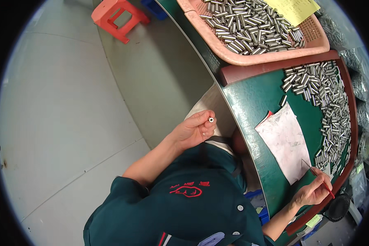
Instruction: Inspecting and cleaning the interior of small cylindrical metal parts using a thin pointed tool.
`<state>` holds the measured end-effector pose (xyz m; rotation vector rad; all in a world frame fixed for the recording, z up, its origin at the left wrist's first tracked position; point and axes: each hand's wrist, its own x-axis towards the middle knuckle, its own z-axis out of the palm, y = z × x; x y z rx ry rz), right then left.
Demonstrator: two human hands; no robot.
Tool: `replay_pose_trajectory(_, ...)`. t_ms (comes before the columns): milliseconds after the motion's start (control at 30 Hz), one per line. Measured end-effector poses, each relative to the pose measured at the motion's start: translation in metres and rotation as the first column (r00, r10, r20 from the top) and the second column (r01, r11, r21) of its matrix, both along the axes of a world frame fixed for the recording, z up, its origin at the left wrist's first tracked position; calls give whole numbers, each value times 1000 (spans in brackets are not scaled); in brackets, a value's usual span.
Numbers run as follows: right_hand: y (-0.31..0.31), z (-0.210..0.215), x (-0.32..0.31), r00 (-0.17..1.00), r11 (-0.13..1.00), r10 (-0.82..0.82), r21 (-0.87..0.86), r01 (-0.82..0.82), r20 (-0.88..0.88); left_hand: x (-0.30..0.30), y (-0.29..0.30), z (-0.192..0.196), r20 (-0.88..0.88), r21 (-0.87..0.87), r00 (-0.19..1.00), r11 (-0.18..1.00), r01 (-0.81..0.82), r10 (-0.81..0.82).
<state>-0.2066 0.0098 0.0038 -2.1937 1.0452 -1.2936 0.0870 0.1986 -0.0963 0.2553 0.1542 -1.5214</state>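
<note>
Green felt covers the curved work table (254, 102), framed by a dark red-brown wooden rim, and it carries nearly everything in play. At its far end sits a pink perforated plastic tray (233, 55) heaped with short metal tubes, a yellow paper slip (295, 10) lying on top. On the felt itself a second spread of loose metal tubes (328, 102) runs along the right rim, and a crumpled white sheet (285, 141) lies between that spread and the person's body. An orange plastic stool (119, 17) stands on the grey floor, well apart from the table.

Judging by the pose, the step in hand looks like checking one tube's open end: doing it well would mean keeping the bore turned squarely toward the eyes and the pinch light, so the fingers do not cover the opening.

Raised off the table's left edge (above the lap), the left hand (192, 130) is curled nearly closed, thumb and forefinger pinching a single small metal tube (210, 119) with its round end facing up toward the camera. The right hand (313, 190) rests low at the near right rim, fingers closed around a thin red stick (322, 180), its tip pointing up and left toward the white sheet.
</note>
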Motion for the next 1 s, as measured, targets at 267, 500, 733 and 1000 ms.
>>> replay_pose_trajectory(267,0,-1,-1,1000,1000,-16,14,16,-1,-1,0,-3,30,8,998,998,63,-64)
replay_pose_trajectory(500,1,1,4,999,999,-26,23,25,42,-2,-1,-3,-7,46,999,998,46,-46)
replay_pose_trajectory(733,6,2,-1,1000,1000,-4,8,4,30,-2,-10,56,557,188,830,977,-102,-20)
replay_pose_trajectory(1000,2,0,11,991,976,131,-175,-129,0,-17,-79,145,679,-514,-577,855,69,454)
